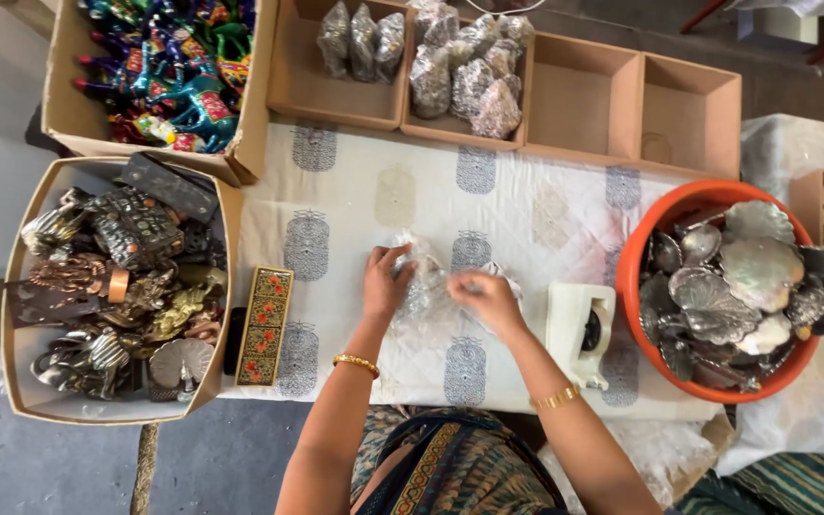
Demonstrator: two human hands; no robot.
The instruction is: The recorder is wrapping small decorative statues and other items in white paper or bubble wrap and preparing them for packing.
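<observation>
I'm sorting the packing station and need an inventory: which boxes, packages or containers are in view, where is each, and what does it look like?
Cardboard box of painted figurines: top left, brown, multicoloured contents.
Cardboard box of metal figurines: left edge, brown, square.
Cardboard tray row: top, four compartments; two on the left hold bubble-wrapped bundles.
Orange tub: right, round, with pearly shell dishes.
Painted box: long, floral, gold-edged.
Clear wrap: centre, under left hand and right hand.

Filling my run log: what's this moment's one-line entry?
left hand: on clear wrap | right hand: on wrap | tape dispenser: beside right hand
</observation>
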